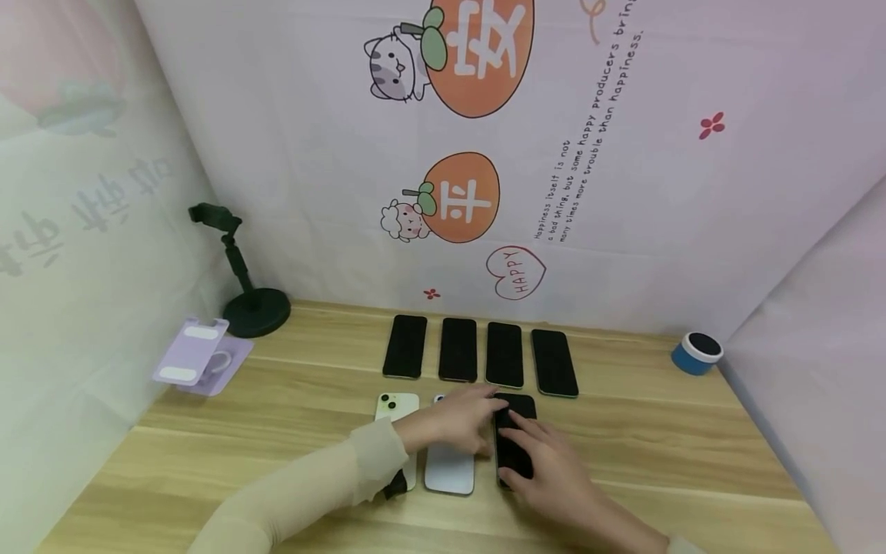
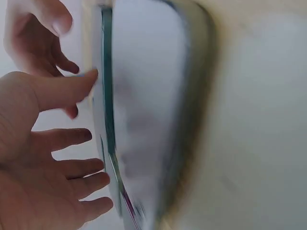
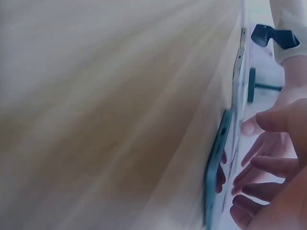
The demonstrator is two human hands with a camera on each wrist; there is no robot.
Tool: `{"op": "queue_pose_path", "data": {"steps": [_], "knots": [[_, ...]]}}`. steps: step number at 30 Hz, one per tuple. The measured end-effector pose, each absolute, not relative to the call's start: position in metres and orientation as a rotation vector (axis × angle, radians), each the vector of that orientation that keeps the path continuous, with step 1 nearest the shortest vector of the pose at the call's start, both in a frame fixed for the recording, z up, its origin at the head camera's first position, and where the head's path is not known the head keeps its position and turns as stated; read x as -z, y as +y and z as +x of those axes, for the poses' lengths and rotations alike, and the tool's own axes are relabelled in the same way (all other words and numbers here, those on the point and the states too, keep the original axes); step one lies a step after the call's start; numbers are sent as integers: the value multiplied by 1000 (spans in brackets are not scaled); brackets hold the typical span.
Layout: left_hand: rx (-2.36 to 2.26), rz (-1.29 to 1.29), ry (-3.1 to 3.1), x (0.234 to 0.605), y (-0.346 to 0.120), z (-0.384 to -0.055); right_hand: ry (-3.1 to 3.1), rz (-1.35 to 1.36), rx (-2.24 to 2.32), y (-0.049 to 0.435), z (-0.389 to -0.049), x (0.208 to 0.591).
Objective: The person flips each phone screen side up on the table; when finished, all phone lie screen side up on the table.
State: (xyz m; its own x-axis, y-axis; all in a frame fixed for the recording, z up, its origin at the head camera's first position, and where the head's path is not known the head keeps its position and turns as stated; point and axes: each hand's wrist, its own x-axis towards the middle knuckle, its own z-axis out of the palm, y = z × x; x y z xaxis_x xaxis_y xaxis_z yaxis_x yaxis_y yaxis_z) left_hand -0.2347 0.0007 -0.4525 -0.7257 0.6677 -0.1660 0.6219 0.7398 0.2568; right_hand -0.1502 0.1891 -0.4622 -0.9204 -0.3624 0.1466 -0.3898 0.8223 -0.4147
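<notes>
In the head view a black-screened phone point(image 1: 517, 462) lies face up at the right of the front row. My right hand point(image 1: 557, 473) is over it from the right, fingers spread and loosely bent; in the right wrist view its fingertips point(image 3: 240, 211) appear just off the screen. My left hand point(image 1: 460, 419) reaches across a white phone point(image 1: 450, 469) towards the black phone's left side. Its fingers are spread and nearly straight, with nothing held, in the left wrist view. A pale yellow phone point(image 1: 401, 404), camera side up, lies under my left forearm, partly hidden.
Behind is a row of several dark phones, including one point(image 1: 404, 346) at its left end. A black stand point(image 1: 256, 312) and a lilac folding holder point(image 1: 201, 358) stand at left. A blue jar point(image 1: 695, 354) sits far right. Printed cloth point(image 1: 332, 192) hangs behind the table.
</notes>
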Motion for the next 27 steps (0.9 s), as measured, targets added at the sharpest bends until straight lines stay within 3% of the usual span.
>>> {"op": "queue_pose_path", "data": {"steps": [8, 27], "knots": [[-296, 950, 2695, 456, -42, -243, -2940, 873, -568, 165, -152, 466], [-116, 1018, 2666, 444, -78, -242, -3099, 951, -322, 133, -159, 466]]}}
